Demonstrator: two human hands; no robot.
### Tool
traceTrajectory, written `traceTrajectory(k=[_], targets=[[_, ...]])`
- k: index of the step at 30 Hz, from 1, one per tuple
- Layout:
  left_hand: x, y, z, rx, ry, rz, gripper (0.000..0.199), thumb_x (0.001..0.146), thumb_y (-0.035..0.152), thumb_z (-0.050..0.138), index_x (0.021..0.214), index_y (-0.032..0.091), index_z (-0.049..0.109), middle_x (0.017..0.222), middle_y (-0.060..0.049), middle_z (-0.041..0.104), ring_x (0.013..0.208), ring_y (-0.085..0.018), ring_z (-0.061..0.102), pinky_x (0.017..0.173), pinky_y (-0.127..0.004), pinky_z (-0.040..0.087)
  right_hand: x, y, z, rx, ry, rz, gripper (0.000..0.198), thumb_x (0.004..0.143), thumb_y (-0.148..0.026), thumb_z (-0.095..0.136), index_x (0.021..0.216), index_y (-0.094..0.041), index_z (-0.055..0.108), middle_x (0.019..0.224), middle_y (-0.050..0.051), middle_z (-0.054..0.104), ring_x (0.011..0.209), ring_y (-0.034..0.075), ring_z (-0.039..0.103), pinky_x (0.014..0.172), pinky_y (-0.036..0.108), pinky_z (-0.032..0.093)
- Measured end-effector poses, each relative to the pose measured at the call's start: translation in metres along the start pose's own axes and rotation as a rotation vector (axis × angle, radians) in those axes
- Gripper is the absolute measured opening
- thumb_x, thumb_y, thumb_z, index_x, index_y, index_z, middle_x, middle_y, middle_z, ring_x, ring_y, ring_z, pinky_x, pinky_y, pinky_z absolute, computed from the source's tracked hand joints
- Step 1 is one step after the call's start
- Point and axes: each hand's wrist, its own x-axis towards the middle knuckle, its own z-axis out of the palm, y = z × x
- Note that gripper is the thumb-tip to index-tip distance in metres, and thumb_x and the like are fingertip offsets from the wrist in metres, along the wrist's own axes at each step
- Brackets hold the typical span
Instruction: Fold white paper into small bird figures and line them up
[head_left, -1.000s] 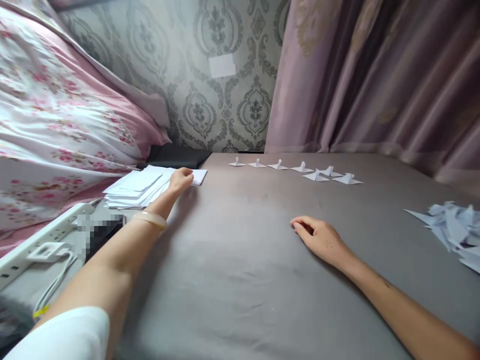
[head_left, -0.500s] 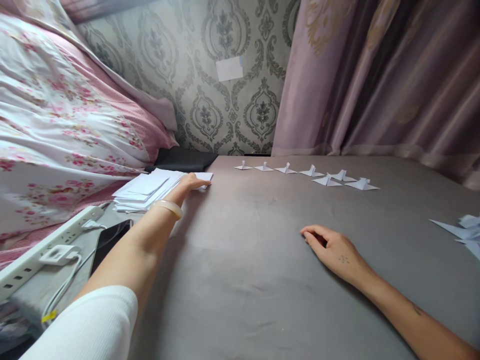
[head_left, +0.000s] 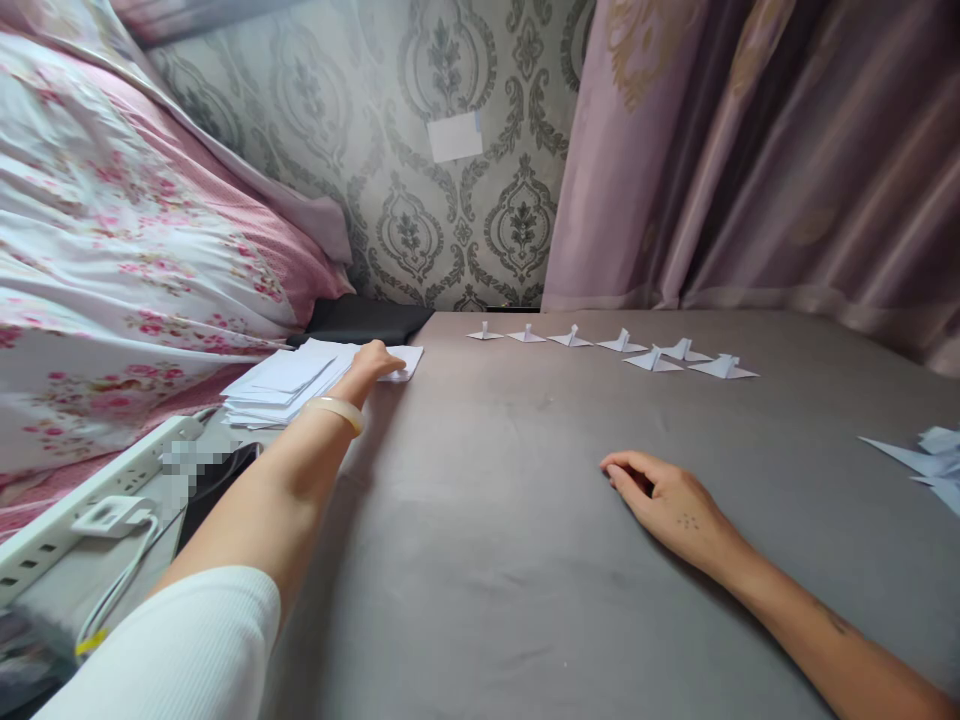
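Note:
My left hand (head_left: 373, 362) is at the right end of a stack of white paper (head_left: 300, 372) at the far left of the table. Its fingers are curled down on the small white sheets (head_left: 409, 358) there, and the fingertips are partly hidden. Loosely closed, my right hand (head_left: 660, 492) rests on the grey tabletop (head_left: 480, 540), thumb against forefinger, with nothing in it. Beyond it, several folded white paper birds (head_left: 652, 360) stand in a line along the back. Another folded paper piece (head_left: 941, 462) is cut off at the right edge.
On the left lie a white power strip (head_left: 127, 478) with a plugged-in charger (head_left: 114, 515) and a dark phone-like slab (head_left: 214, 495) partly behind my forearm. A black flat item (head_left: 367, 320) lies behind the paper. Floral bedding (head_left: 150, 250) borders the left, curtains (head_left: 675, 150) the back right.
My left hand has drawn back slightly to the left, its fingers more curled, baring more of the sheets' right end. My right hand and the paper birds stay put.

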Motion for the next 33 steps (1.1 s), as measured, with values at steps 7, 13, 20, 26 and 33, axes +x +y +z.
traceTrajectory(k=[7,13,20,26,33], targets=[[0.003,-0.001,0.002,-0.003,0.052,-0.029,0.037,0.060,0.031,0.071,0.090,0.010,0.070,0.097,-0.023,0.069,0.101,-0.039,0.063,0.078,-0.035,0.049,0.000,0.001,0.000,0.007,0.026,-0.031,0.028,0.087,-0.043,0.045,0.092,-0.030,0.070,0.087,0.000,0.072,0.059,0.016,0.056,0.057,0.029,0.044],[0.008,-0.004,0.004,-0.123,0.087,-0.072,0.032,0.055,0.018,0.070,0.086,0.010,0.069,0.095,-0.025,0.068,0.105,-0.042,0.060,0.083,-0.039,0.048,0.001,0.001,0.001,-0.002,0.032,-0.045,0.029,0.087,-0.043,0.045,0.091,-0.030,0.070,0.086,0.001,0.072,0.057,0.016,0.054,0.057,0.029,0.044],[-0.016,-0.015,-0.019,-0.476,0.176,-0.152,0.027,0.061,0.023,0.064,0.085,0.010,0.067,0.075,-0.013,0.067,0.086,-0.033,0.065,0.071,-0.035,0.051,-0.002,-0.003,-0.002,0.007,0.015,-0.022,0.028,0.087,-0.042,0.044,0.092,-0.030,0.069,0.085,0.000,0.071,0.059,0.016,0.056,0.058,0.029,0.043],[-0.073,0.012,-0.040,-0.902,0.178,0.047,0.030,0.078,0.036,0.059,0.097,0.013,0.064,0.090,-0.007,0.067,0.084,-0.018,0.063,0.078,-0.028,0.052,0.000,0.000,0.001,0.017,0.021,-0.040,0.029,0.086,-0.043,0.044,0.092,-0.028,0.069,0.080,0.000,0.070,0.060,0.017,0.057,0.058,0.030,0.042],[-0.171,0.081,-0.014,-1.524,-0.655,0.184,0.009,0.082,0.019,0.063,0.088,0.014,0.066,0.084,-0.004,0.066,0.073,-0.010,0.062,0.074,-0.023,0.052,0.003,-0.017,-0.015,0.377,-0.143,-0.003,0.033,0.084,-0.047,0.052,0.091,-0.019,0.068,0.089,0.007,0.072,0.081,0.019,0.064,0.073,0.030,0.048]])
